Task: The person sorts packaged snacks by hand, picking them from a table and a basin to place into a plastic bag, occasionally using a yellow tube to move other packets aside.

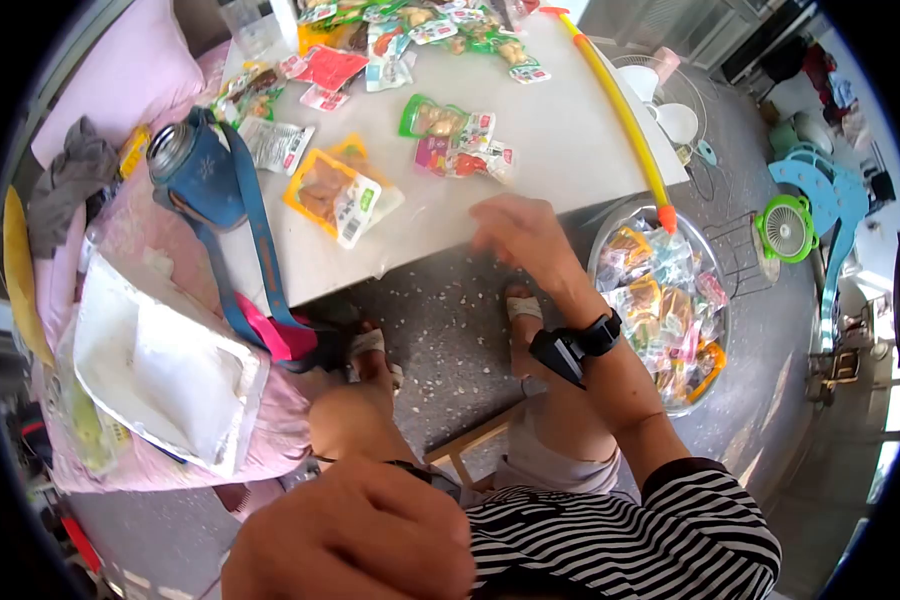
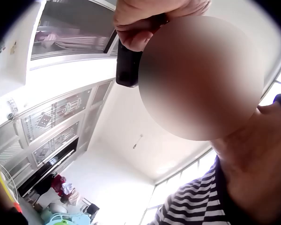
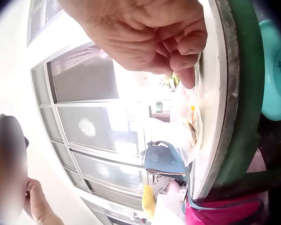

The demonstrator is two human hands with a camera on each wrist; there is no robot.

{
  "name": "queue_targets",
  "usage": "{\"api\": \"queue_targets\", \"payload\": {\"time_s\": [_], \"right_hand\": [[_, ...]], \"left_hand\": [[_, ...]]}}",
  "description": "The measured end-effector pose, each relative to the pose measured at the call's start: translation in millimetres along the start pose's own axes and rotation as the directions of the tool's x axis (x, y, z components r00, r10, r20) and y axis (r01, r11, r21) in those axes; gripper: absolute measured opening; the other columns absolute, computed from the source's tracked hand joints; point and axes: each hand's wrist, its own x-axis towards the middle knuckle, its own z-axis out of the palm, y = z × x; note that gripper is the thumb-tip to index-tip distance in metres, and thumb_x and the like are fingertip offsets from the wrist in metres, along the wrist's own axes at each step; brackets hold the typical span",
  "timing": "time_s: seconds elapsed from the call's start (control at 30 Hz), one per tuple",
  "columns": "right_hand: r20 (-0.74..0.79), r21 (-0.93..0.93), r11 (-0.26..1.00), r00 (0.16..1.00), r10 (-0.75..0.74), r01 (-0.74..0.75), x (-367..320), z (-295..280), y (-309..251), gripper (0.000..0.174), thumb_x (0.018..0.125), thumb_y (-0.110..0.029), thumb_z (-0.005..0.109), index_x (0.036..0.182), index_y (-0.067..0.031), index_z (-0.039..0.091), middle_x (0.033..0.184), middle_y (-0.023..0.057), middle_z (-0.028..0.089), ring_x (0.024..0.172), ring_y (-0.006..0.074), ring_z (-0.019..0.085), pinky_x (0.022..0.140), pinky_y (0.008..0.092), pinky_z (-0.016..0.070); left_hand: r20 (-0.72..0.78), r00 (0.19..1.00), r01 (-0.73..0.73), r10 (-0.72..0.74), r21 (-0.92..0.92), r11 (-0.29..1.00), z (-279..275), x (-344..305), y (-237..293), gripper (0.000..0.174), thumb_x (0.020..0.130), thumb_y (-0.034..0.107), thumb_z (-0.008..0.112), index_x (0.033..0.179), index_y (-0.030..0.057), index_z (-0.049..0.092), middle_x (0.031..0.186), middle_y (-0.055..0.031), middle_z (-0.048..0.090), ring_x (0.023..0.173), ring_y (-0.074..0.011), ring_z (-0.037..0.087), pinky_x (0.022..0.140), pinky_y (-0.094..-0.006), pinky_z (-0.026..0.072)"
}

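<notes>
My left hand [image 1: 355, 530] is raised close below the head camera, large at the bottom edge, its fingers curled. In the left wrist view it sits by the blurred face, overlapping a black box-shaped device [image 2: 128, 68]. Over the table's front edge hovers my right hand [image 1: 525, 235], slightly blurred, with loosely bent fingers [image 3: 189, 44] and nothing in them. Nearest to it on the white table [image 1: 560, 130] lie a green snack pack [image 1: 435, 120] and a purple-and-red pack [image 1: 465, 158]. An orange-edged pack [image 1: 332, 195] lies further left.
A metal basin [image 1: 727, 335] full of packs stands on the floor at right. A yellow tube [image 1: 620, 100] lies along the table's right side. More packs [image 1: 440, 25] are heaped at the back. At left are a blue bottle bag [image 1: 210, 180] and a white foam box [image 1: 165, 355].
</notes>
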Motion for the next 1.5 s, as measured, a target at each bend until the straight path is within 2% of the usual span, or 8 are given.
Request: {"api": "queue_targets", "payload": {"time_s": [0.3, 0.5, 0.6, 0.7, 1.03, 1.23, 1.37, 1.5], "right_hand": [[-0.239, 0.019, 0.988, 0.96, -0.147, 0.156, -7.7, -30.3, 11.3, 0.021, 0.092, -0.015, 0.055, 0.105, -0.0027, 0.065, 0.075, 0.0032, 0.066, 0.055, 0.0038, 0.048, 0.047, 0.0188, 0.0372], [-0.621, -0.406, 0.838, 0.562, -0.546, 0.365, 11.7, -97.4, 43.4, 0.023, 0.092, -0.014, 0.059, 0.108, 0.0023, 0.062, 0.084, 0.0058, 0.066, 0.065, 0.0099, 0.055, 0.06, 0.0234, 0.0461], [-0.584, -0.737, 0.674, 0.459, -0.67, 0.046, 8.0, -127.9, 43.8, 0.031, 0.086, -0.012, 0.062, 0.114, 0.0013, 0.059, 0.109, 0.0171, 0.058, 0.101, 0.0282, 0.055, 0.084, 0.0385, 0.0455], [-0.409, -0.912, 0.362, 0.379, -0.83, -0.191, 11.9, -159.8, 60.9, 0.039, 0.083, -0.015, 0.065, 0.118, -0.0003, 0.056, 0.119, 0.0201, 0.054, 0.109, 0.0373, 0.049, 0.092, 0.0464, 0.0403], [-0.669, -0.741, 0.493, 0.567, -0.48, -0.456, 16.0, -195.4, 97.4, 0.061, 0.083, -0.037, 0.064, 0.131, -0.0025, 0.047, 0.121, 0.0242, 0.054, 0.11, 0.044, 0.052, 0.09, 0.0493, 0.0437], [-0.638, -0.758, 0.5, 0.632, -0.44, -0.418, 18.3, -197.5, 102.0, 0.047, 0.085, -0.034, 0.061, 0.119, -0.0018, 0.054, 0.1, 0.0248, 0.063, 0.091, 0.0445, 0.061, 0.079, 0.0513, 0.0482], [-0.626, -0.738, 0.582, 0.667, -0.405, -0.34, 14.9, -198.2, 98.1, 0.035, 0.088, -0.032, 0.058, 0.103, -0.0003, 0.058, 0.088, 0.0261, 0.064, 0.083, 0.0453, 0.061, 0.073, 0.0523, 0.0479], [-0.652, -0.58, 0.8, 0.675, -0.346, -0.15, 18.9, -202.9, 119.8, 0.03, 0.09, -0.025, 0.053, 0.099, 0.0015, 0.063, 0.08, 0.0281, 0.062, 0.079, 0.0443, 0.062, 0.071, 0.0482, 0.0485]], "left_hand": [[-0.1, 0.983, -0.174, 0.153, -0.246, 0.953, 21.5, 6.9, 7.5, 0.032, 0.092, 0.009, 0.044, 0.116, 0.0252, 0.057, 0.067, -0.0036, 0.057, 0.045, -0.0096, 0.043, 0.039, -0.0227, 0.0279], [-0.074, 0.985, -0.169, 0.153, -0.326, 0.93, 16.2, 10.1, 21.7, 0.028, 0.09, 0.006, 0.044, 0.108, 0.0214, 0.058, 0.067, -0.0042, 0.056, 0.046, -0.0104, 0.044, 0.039, -0.0227, 0.0279], [-0.098, 0.94, -0.339, 0.327, -0.381, 0.86, 14.9, 10.8, 1.7, 0.028, 0.086, 0.0, 0.047, 0.102, 0.0205, 0.058, 0.065, -0.0042, 0.055, 0.044, -0.0102, 0.043, 0.038, -0.0228, 0.0264], [-0.175, 0.982, -0.122, 0.071, -0.296, 0.947, 28.2, 3.8, 24.1, 0.026, 0.081, -0.005, 0.049, 0.092, 0.0182, 0.055, 0.062, -0.0037, 0.053, 0.042, -0.0092, 0.039, 0.037, -0.0222, 0.024], [-0.098, 0.987, 0.105, -0.126, -0.19, 0.976, 24.9, 12.1, 28.6, 0.025, 0.074, -0.008, 0.052, 0.077, 0.0149, 0.043, 0.055, 0.0012, 0.048, 0.038, -0.0077, 0.03, 0.035, -0.0215, 0.0193], [-0.635, 0.766, 0.187, -0.104, 0.065, 0.98, -3.5, 12.2, -28.6, 0.015, 0.089, 0.006, 0.054, 0.091, -0.0036, 0.064, 0.063, -0.0039, 0.054, 0.045, -0.0109, 0.041, 0.044, -0.0237, 0.0285], [-0.59, 0.768, 0.568, -0.25, 0.448, 0.69, -61.6, -8.6, -77.2, 0.02, 0.089, 0.008, 0.06, 0.106, -0.0028, 0.061, 0.068, -0.0034, 0.055, 0.056, -0.01, 0.044, 0.051, -0.0226, 0.0352], [-0.415, 0.898, 0.395, -0.149, 0.907, -0.143, -100.2, -69.2, -130.0, 0.025, 0.08, 0.006, 0.065, 0.103, -0.0014, 0.06, 0.075, -0.0176, 0.058, 0.068, -0.0325, 0.059, 0.06, -0.0415, 0.0467]]}}
